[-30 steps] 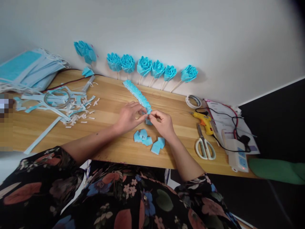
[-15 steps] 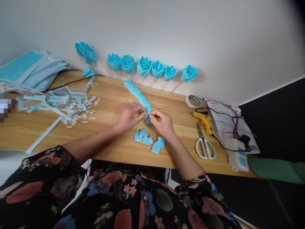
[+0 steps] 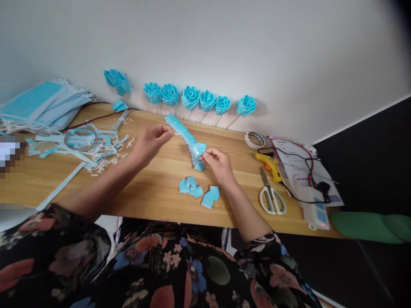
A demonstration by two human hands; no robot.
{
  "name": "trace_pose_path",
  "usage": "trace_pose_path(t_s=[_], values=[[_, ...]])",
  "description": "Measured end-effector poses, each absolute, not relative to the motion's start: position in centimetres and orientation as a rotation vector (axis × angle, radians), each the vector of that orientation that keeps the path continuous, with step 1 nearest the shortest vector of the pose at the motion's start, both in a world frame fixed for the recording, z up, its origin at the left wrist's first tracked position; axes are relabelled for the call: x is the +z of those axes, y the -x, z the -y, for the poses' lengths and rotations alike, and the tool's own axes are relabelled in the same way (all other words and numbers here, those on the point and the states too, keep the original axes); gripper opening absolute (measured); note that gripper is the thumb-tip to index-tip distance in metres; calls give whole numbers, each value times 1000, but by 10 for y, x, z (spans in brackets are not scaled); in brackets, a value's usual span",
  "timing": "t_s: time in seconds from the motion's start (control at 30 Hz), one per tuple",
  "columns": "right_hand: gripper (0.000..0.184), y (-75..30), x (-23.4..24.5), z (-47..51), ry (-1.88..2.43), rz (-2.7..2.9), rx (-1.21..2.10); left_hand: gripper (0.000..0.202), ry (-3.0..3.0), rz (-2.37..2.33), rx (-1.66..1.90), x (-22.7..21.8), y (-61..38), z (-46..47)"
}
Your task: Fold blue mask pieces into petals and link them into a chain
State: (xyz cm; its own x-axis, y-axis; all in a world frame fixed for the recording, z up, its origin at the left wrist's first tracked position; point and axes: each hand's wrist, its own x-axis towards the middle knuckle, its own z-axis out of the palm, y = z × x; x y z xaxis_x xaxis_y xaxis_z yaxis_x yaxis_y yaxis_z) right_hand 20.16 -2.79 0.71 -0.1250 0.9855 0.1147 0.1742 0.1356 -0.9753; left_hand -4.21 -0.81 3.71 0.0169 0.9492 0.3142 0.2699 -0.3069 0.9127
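My right hand pinches a folded blue petal that bears a short white strip. This petal lies over the near end of a long row of overlapping blue petals on the wooden table. To the left of that row, my left hand is raised with thumb and forefinger pinched. A tiny white strip shows at its fingertips. Several loose blue petals lie on the table below the hands, with a few more blue petals beside them.
Blue flowers on sticks lean against the wall. To the left are a stack of face masks, blue scraps and white bits. On the right lie a tape roll, yellow glue gun, scissors and power strip.
My left hand has moved left and up, away from my right hand. The petal in my right hand now shows its white strip. The whole view has shifted slightly.
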Motion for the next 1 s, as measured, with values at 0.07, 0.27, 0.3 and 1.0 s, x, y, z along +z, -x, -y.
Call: trace_pose_path(t_s=[0.07, 0.27, 0.3, 1.0], values=[[21, -201, 8, 29, 1181, 1468, 1115, 19, -1735, -1409, 1343, 44, 74, 8], [21, -200, 6, 30, 1174, 1468, 1140, 21, -2211, -1837, 1202, 39, 186, 21], [21, -199, 6, 30, 1173, 1470, 1144, 24, -2299, -1835, 1132, 34, 202, 23], [21, -197, 13, 36, 1148, 1589, 1138, 41, -1824, -1042, 796, 45, 20, 24]])
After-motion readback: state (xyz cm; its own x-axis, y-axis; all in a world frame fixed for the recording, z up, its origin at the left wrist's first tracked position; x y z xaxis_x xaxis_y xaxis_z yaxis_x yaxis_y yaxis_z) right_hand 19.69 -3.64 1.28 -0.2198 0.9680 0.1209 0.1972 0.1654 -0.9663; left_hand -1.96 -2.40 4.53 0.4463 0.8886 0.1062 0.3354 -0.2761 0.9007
